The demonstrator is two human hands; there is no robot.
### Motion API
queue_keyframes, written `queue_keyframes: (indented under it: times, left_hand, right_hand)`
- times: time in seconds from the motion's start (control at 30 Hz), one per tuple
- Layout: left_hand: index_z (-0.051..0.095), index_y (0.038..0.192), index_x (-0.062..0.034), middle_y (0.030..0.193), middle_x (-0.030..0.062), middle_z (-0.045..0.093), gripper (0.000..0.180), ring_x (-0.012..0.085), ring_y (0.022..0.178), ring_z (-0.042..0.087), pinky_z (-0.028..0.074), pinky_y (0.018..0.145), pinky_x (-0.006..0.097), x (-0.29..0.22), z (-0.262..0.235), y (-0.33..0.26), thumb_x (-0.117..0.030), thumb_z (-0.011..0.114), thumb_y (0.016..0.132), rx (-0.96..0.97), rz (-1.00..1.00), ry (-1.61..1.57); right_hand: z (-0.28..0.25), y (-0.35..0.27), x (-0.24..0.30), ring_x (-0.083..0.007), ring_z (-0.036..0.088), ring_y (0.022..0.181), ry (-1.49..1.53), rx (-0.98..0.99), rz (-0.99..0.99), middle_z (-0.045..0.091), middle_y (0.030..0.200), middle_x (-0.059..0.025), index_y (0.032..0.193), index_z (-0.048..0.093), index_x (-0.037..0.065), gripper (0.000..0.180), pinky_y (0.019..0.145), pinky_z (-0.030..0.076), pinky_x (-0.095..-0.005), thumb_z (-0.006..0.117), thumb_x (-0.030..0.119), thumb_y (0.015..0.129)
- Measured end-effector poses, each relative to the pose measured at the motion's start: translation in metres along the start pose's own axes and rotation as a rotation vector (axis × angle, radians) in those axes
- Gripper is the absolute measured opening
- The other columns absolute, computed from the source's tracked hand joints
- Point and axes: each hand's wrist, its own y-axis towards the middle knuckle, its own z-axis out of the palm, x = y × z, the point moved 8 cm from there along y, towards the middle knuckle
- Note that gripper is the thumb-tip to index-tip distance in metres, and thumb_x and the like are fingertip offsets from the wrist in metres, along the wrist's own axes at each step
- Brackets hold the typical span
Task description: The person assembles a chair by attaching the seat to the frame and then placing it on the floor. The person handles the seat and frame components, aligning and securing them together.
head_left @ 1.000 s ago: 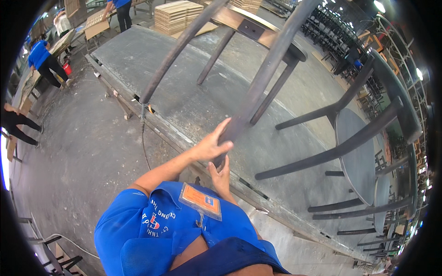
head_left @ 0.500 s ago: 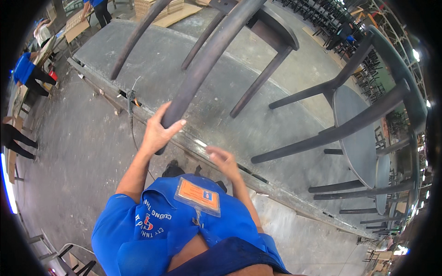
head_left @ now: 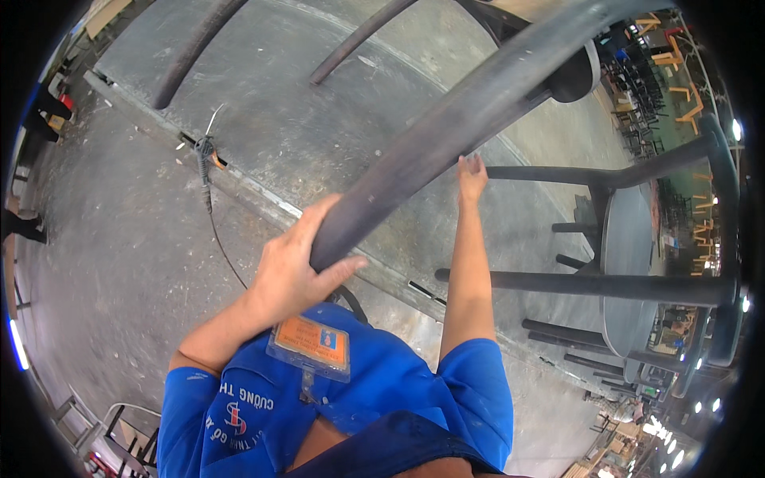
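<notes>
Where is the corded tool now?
The corded tool is left of centre in the head view, at the edge of the grey platform, up-left of the left hand.

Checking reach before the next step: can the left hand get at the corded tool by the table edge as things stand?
Probably not while occupied: the left hand is around the dark chair leg. Otherwise, the way to the corded tool looks open.

The chair leg (head_left: 430, 143) is looking like smooth, matt wood, the desk (head_left: 263, 80) is showing a dull, scuffed surface, the badge (head_left: 311, 346) is shining in glossy plastic, and the shirt (head_left: 406, 366) is creasing as matt cloth.
</notes>
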Motion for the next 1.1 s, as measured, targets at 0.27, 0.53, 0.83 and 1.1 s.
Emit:
queue_keyframes:
  times: [0.27,0.53,0.83,1.1]
  left_hand:
    - [0.033,0.135,0.001,0.113,0.0247,0.058,0.078,0.0361,0.093,0.065,0.054,0.074,0.039,-0.013,0.007,0.028,-0.026,0.076,0.075,0.093,0.101,-0.036]
    - [0.03,0.138,0.0007,0.109,0.0273,0.058,0.082,0.0366,0.092,0.065,0.054,0.072,0.039,-0.019,0.014,0.042,-0.022,0.076,0.075,0.136,0.021,-0.089]
    - [0.031,0.14,-0.0031,0.123,0.0209,0.054,0.081,0.03,0.108,0.06,0.048,0.088,0.036,-0.025,0.006,0.04,-0.011,0.076,0.073,0.156,-0.028,-0.075]
    - [0.038,0.135,-0.003,0.117,0.0178,0.057,0.076,0.0251,0.102,0.061,0.048,0.086,0.035,0.015,-0.012,-0.014,-0.011,0.077,0.071,0.035,-0.069,0.009]
  right_hand:
    - [0.01,0.05,0.04,-0.0279,0.065,0.098,-0.518,-0.243,-0.101,0.066,0.104,-0.0198,0.123,0.053,-0.003,0.068,0.084,0.05,-0.0347,0.081,0.021,0.066]
    - [0.021,0.024,-0.003,-0.0227,0.066,0.083,-0.28,-0.03,-0.099,0.067,0.101,-0.0168,0.122,0.051,-0.008,0.071,0.077,0.051,-0.0334,0.083,0.022,0.066]
    - [0.039,-0.004,-0.057,-0.0239,0.062,0.091,-0.135,0.069,-0.037,0.064,0.101,-0.0198,0.118,0.053,-0.01,0.065,0.082,0.048,-0.032,0.08,0.026,0.072]
    - [0.038,0.014,-0.013,-0.0213,0.059,0.098,0.266,0.082,0.14,0.063,0.106,-0.0142,0.124,0.051,0.0,0.068,0.078,0.048,-0.0326,0.058,0.056,0.086]
